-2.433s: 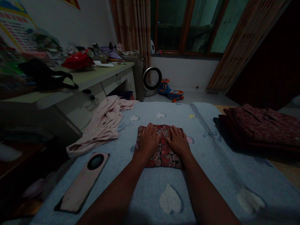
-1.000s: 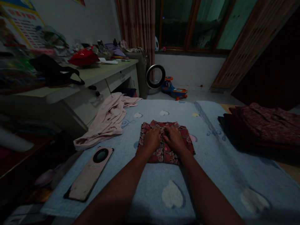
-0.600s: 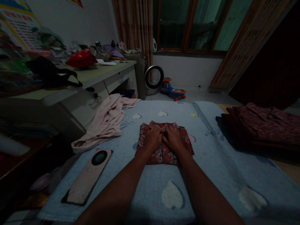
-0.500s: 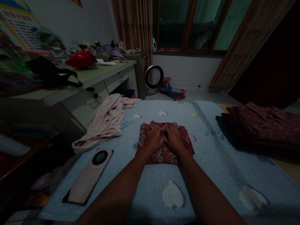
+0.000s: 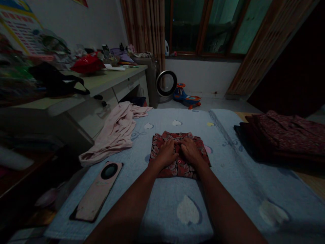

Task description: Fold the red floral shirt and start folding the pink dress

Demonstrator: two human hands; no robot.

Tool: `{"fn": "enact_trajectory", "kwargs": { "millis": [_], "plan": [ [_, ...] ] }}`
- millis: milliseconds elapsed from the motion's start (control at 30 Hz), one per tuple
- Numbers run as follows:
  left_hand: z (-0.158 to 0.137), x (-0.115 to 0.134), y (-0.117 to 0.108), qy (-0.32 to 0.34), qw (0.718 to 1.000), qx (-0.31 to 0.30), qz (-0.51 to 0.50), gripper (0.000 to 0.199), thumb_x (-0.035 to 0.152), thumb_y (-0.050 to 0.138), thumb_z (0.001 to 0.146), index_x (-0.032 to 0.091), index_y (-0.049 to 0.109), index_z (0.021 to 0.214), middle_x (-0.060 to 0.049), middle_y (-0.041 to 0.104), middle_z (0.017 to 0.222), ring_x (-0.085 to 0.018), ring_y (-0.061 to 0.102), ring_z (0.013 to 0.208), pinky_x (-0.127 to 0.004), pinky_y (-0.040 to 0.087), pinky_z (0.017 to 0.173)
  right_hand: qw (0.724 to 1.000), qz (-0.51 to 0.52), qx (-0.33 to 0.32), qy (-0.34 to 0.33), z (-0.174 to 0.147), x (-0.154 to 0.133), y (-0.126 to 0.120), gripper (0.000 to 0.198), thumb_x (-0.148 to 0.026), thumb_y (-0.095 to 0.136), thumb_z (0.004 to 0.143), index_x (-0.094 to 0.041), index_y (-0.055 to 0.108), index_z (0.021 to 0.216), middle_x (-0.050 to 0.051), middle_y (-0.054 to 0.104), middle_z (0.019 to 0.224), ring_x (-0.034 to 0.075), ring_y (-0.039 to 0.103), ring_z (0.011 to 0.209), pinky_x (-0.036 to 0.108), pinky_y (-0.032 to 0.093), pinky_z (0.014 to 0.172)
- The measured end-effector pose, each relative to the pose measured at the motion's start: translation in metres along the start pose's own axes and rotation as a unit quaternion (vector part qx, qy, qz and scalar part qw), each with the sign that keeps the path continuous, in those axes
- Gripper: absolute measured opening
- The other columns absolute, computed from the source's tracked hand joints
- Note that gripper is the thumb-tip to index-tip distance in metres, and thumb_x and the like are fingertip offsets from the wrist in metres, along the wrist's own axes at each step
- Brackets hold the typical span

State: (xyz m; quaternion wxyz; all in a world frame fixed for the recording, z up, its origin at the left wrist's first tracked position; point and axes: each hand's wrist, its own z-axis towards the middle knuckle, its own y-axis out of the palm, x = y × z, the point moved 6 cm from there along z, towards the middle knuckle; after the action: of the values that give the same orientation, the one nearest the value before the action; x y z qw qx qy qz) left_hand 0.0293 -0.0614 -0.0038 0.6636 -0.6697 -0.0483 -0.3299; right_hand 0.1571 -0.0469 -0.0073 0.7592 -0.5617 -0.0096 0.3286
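Observation:
A folded red shirt (image 5: 175,172) with a dark and pale leaf print and a button front lies on the light-blue cloth with heart shapes (image 5: 162,203). Its collar points away from me. My left hand (image 5: 166,154) rests on the left half of the shirt, fingers laid forward and thumb toward the buttons. On the right half lies my right hand (image 5: 190,150), palm down, fingers out toward the collar. Both hands press on the fabric and nearly meet at the middle. Part of the shirt front is hidden beneath them.
A phone (image 5: 98,193) lies face down at the left. Behind it a crumpled pink garment (image 5: 114,130) hangs over the edge. Folded dark-red clothes (image 5: 286,135) are stacked at the right. A cluttered desk (image 5: 101,84) stands left; a ride-on toy (image 5: 186,96) is on the floor beyond.
My hands have moved slightly apart on the shirt, the right one a little to the right. The thumbs are now less close together. The shirt stays in place.

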Motion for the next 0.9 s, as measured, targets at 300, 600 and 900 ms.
{"fn": "enact_trajectory", "kwargs": {
  "millis": [300,600,900],
  "plan": [
    [0.002,-0.002,0.005,0.013,0.999,0.027,0.023,0.034,0.023,0.058,0.083,0.018,0.054,0.116,-0.011,0.057,0.123,-0.026,0.052,0.12,-0.043,0.041,0.104,0.999,0.012,0.029,0.037,0.0,0.005,0.0,0.024,-0.01,0.044,0.082,-0.016,0.065,0.093,0.009,0.065,0.095,0.022,0.054,0.093,0.035,0.042,0.089],
    [-0.004,0.007,0.002,0.014,0.997,0.033,0.065,0.048,0.024,0.056,0.084,0.022,0.052,0.132,-0.011,0.054,0.129,-0.028,0.049,0.124,-0.045,0.04,0.107,0.999,-0.014,0.005,0.042,-0.002,0.003,0.005,0.018,-0.011,0.05,0.08,-0.017,0.063,0.092,0.01,0.065,0.1,0.025,0.053,0.1,0.038,0.042,0.092],
    [-0.004,0.012,0.011,0.07,0.996,0.011,0.056,0.072,0.009,0.052,0.077,0.021,0.038,0.147,-0.01,0.043,0.154,-0.023,0.038,0.143,-0.044,0.029,0.12,0.997,0.034,0.015,0.063,-0.005,0.011,-0.001,0.039,-0.002,0.043,0.076,-0.017,0.066,0.104,0.009,0.07,0.104,0.02,0.061,0.099,0.031,0.045,0.09]
  ]
}}
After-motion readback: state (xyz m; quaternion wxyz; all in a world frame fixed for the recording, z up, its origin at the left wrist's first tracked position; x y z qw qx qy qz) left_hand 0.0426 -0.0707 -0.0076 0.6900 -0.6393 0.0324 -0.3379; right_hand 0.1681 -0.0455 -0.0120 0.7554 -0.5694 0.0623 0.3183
